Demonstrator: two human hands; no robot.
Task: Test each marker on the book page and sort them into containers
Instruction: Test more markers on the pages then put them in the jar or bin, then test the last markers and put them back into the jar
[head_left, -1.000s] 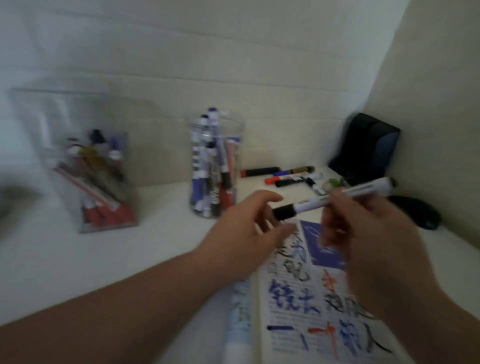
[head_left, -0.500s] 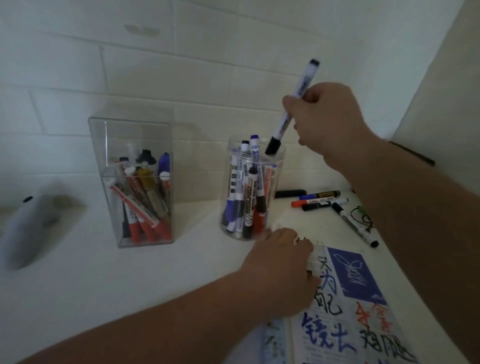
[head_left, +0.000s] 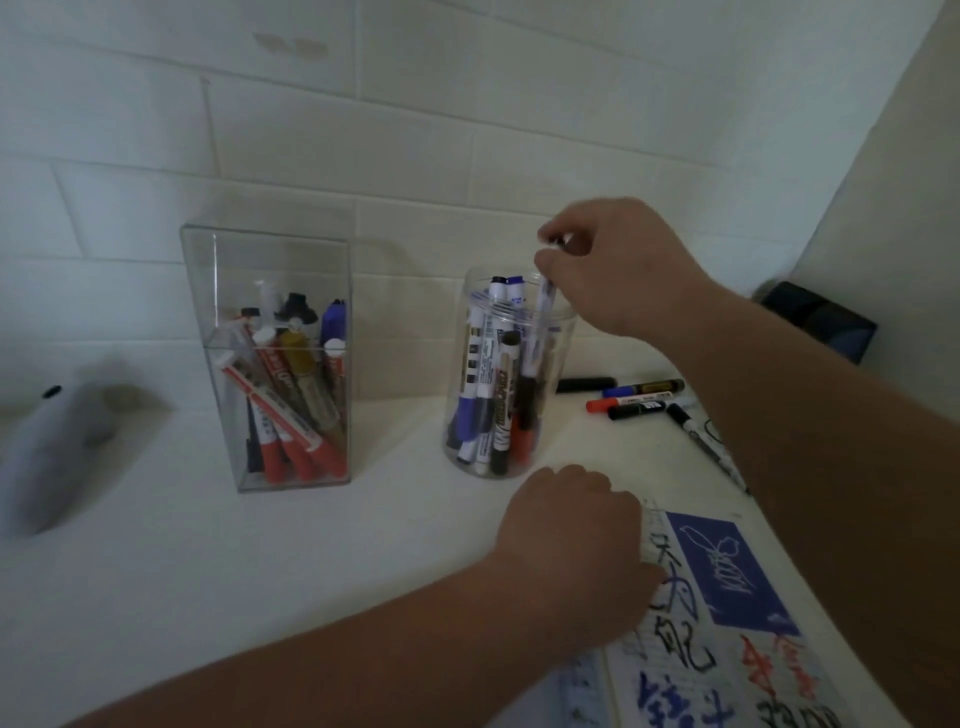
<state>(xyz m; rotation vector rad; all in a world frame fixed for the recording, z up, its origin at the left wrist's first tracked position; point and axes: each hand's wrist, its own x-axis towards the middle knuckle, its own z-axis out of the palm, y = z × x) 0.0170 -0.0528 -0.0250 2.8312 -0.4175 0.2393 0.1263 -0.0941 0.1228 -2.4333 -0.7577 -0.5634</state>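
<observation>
A person's right hand (head_left: 618, 270) hovers over a round clear jar (head_left: 563, 343) near the middle of a white surface (head_left: 363, 545). Its fingers (head_left: 553, 260) are pinched on the top end of a white marker (head_left: 545, 301). The marker stands nearly upright, its lower part already inside the jar among other markers. To the left stands a square clear box (head_left: 208, 291), also holding markers. The left hand (head_left: 571, 540) rests on the far corner of the open book page (head_left: 727, 649), near right, which is covered in test scribbles. Whether its fingers lie flat or curled cannot be told. Several loose markers (head_left: 634, 397) lie right of the jar. This looks like the sorting step. The next move likely calls for letting the marker drop, then picking up a loose one to test.
</observation>
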